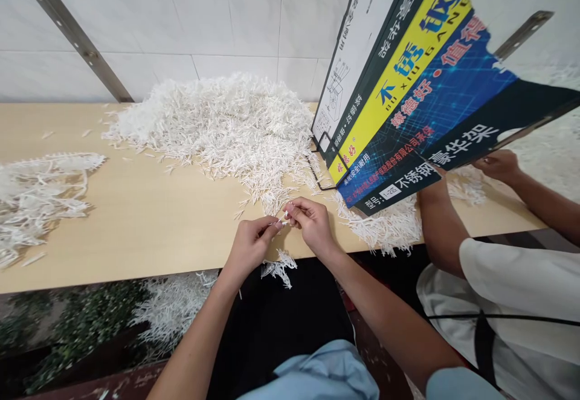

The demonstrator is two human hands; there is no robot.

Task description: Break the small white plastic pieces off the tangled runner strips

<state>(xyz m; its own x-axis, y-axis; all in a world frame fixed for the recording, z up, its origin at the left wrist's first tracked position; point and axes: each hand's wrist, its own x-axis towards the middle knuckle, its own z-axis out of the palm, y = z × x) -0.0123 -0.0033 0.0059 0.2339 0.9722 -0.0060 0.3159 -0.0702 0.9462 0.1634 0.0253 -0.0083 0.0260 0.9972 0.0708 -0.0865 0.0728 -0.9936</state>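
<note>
My left hand (254, 240) and my right hand (312, 222) meet just above the table's front edge, fingers pinched. Between their fingertips runs a small white plastic piece (283, 219), gripped from both sides; its exact kind is too small to make out. Below my hands a clump of branched white plastic pieces (281, 267) hangs at the edge, over my dark lap. Right behind my fingers, loose thin white pieces (267, 191) spill forward from a large white heap (217, 116).
A tall printed cardboard sheet (399, 104) stands in a black wire holder (322, 161) on the right. Beyond it a co-worker's arms (441, 219) reach over the table (149, 225). More branched white strands (40, 194) lie left. Green foliage (90, 321) shows below.
</note>
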